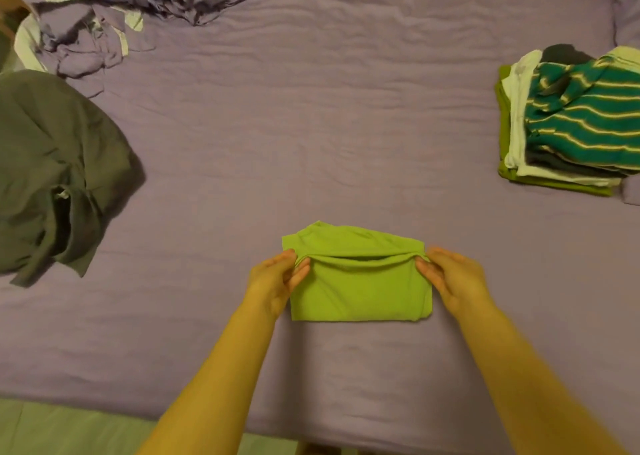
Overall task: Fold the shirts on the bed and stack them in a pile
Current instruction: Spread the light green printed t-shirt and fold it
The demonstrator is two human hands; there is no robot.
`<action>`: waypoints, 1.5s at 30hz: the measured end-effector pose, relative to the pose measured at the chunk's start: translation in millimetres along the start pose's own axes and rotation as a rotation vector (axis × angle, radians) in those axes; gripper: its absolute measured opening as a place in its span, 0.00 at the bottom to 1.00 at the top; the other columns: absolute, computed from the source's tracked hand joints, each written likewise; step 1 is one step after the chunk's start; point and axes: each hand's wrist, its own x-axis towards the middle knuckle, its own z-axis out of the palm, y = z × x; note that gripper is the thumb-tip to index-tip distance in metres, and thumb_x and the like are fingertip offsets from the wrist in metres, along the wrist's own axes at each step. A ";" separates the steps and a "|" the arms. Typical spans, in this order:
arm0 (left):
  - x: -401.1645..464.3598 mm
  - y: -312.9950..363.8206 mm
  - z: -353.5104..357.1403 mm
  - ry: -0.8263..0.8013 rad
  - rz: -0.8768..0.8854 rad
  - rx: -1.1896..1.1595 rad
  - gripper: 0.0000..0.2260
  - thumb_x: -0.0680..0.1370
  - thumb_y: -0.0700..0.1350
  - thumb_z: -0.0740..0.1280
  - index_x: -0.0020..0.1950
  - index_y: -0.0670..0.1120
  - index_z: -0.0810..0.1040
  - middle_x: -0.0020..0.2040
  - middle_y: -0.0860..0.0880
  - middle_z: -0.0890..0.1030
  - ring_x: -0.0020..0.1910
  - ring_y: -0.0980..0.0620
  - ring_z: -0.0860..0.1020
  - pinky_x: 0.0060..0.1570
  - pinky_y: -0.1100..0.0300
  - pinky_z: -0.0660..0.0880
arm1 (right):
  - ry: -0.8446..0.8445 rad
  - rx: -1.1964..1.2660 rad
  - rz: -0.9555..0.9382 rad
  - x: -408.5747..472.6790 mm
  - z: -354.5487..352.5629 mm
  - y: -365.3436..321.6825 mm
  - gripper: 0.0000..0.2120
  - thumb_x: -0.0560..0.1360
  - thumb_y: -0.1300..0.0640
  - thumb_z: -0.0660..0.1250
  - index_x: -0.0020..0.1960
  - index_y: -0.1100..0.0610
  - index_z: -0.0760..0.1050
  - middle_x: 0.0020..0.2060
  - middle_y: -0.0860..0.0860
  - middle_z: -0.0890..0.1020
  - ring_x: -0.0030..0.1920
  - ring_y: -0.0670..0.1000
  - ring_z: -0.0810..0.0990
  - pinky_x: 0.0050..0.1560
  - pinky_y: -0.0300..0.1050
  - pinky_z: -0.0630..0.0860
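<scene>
green shirt (pixel 360 285), folded small, lies on the purple bed (pixel 311 125) near its front edge. left hand (pixel 273 281) and right hand (pixel 453 278) pinch its upper fold's ends; fingertips tucked underneath. folded pile (pixel 571 125) at right is cut off by the frame.

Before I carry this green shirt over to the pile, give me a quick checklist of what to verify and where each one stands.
1. Both hands holding: left hand and right hand each pinch a side edge of the green shirt. Ok.
2. Fold finished: the upper layer gapes open between the hands, with an uneven flap behind it. Not ok.
3. Pile ready: the stack sits to the right on the bed, striped shirt on top, a bit rumpled. Ok.
4. Path to the pile: bare sheet in between. Ok.
5. Shirts left: the dark shirt on the left is unfolded. Not ok.
</scene>
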 end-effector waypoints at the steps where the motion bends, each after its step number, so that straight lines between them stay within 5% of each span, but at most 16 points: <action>1: 9.6 2.4 4.3 0.010 -0.014 -0.011 0.05 0.79 0.31 0.60 0.45 0.35 0.74 0.43 0.40 0.77 0.28 0.49 0.82 0.31 0.58 0.81 | 0.010 -0.006 -0.002 9.5 3.8 -0.4 0.06 0.76 0.71 0.62 0.41 0.65 0.73 0.39 0.58 0.77 0.28 0.46 0.81 0.33 0.36 0.80; 5: 38.5 4.9 14.5 0.030 -0.044 -0.016 0.05 0.78 0.30 0.60 0.45 0.35 0.74 0.43 0.40 0.77 0.27 0.50 0.82 0.31 0.60 0.81 | 0.015 -0.043 -0.004 35.2 14.1 4.8 0.04 0.74 0.72 0.63 0.49 0.68 0.73 0.42 0.58 0.77 0.36 0.48 0.81 0.38 0.35 0.80; 7: 45.7 2.1 16.1 -0.004 -0.017 0.040 0.05 0.77 0.29 0.61 0.47 0.36 0.75 0.42 0.41 0.78 0.29 0.53 0.82 0.34 0.61 0.81 | -0.017 -0.208 -0.050 44.8 12.6 12.6 0.20 0.74 0.70 0.65 0.65 0.65 0.68 0.53 0.58 0.78 0.46 0.50 0.80 0.49 0.40 0.80; 12: 59.3 -9.9 -3.1 0.068 0.318 0.682 0.20 0.71 0.39 0.72 0.61 0.36 0.75 0.51 0.48 0.79 0.47 0.50 0.79 0.54 0.53 0.74 | 0.097 -0.794 -0.276 39.9 -3.8 39.8 0.35 0.71 0.62 0.72 0.73 0.64 0.59 0.70 0.58 0.67 0.68 0.57 0.68 0.68 0.51 0.66; 15: 61.4 -20.4 -15.3 0.175 0.345 0.768 0.29 0.64 0.50 0.76 0.60 0.37 0.74 0.53 0.43 0.80 0.49 0.46 0.79 0.52 0.50 0.76 | 0.166 -0.781 -0.187 33.3 -7.3 59.4 0.34 0.71 0.56 0.73 0.70 0.66 0.62 0.66 0.62 0.71 0.65 0.59 0.71 0.61 0.51 0.68; 18: 61.2 -32.2 -10.9 0.148 0.228 0.771 0.23 0.68 0.46 0.77 0.56 0.36 0.76 0.52 0.39 0.82 0.48 0.43 0.80 0.46 0.52 0.76 | 0.203 -0.773 -0.168 34.1 -2.5 66.0 0.29 0.70 0.50 0.73 0.63 0.65 0.69 0.57 0.62 0.77 0.55 0.59 0.76 0.48 0.46 0.68; 25: 56.3 -36.5 14.8 0.077 0.315 0.957 0.12 0.75 0.44 0.70 0.55 0.38 0.79 0.52 0.38 0.82 0.53 0.41 0.80 0.47 0.56 0.72 | 0.108 -0.807 -0.121 41.0 9.3 47.1 0.18 0.74 0.52 0.69 0.59 0.63 0.76 0.55 0.61 0.80 0.57 0.59 0.77 0.52 0.49 0.71; 29: 45.5 -32.0 39.3 0.052 0.423 0.953 0.16 0.79 0.46 0.63 0.66 0.41 0.74 0.62 0.42 0.78 0.62 0.43 0.75 0.56 0.56 0.69 | 0.094 -0.747 -0.223 38.6 5.9 20.3 0.17 0.75 0.53 0.67 0.59 0.62 0.74 0.52 0.56 0.79 0.53 0.54 0.77 0.48 0.43 0.67; 35: 31.8 -21.1 131.0 -0.049 0.627 0.887 0.18 0.81 0.46 0.59 0.70 0.45 0.69 0.67 0.45 0.74 0.66 0.46 0.72 0.58 0.64 0.65 | 0.116 -0.718 -0.466 50.5 -19.3 -80.3 0.09 0.77 0.53 0.65 0.51 0.58 0.69 0.39 0.48 0.75 0.45 0.53 0.74 0.41 0.42 0.65; 42: 2.6 -23.8 321.1 -0.215 0.796 0.793 0.15 0.81 0.46 0.59 0.65 0.42 0.73 0.63 0.43 0.77 0.62 0.45 0.74 0.48 0.69 0.64 | 0.202 -0.698 -0.742 81.9 -83.9 -253.5 0.15 0.81 0.53 0.57 0.62 0.63 0.70 0.52 0.53 0.74 0.53 0.51 0.72 0.46 0.36 0.63; 45: -8.4 -33.9 396.0 -0.318 0.823 0.771 0.16 0.82 0.47 0.58 0.67 0.43 0.72 0.63 0.45 0.77 0.62 0.47 0.73 0.48 0.71 0.64 | 0.257 -0.688 -0.742 108.8 -116.7 -313.1 0.16 0.80 0.54 0.58 0.63 0.63 0.70 0.57 0.60 0.76 0.54 0.55 0.73 0.48 0.41 0.64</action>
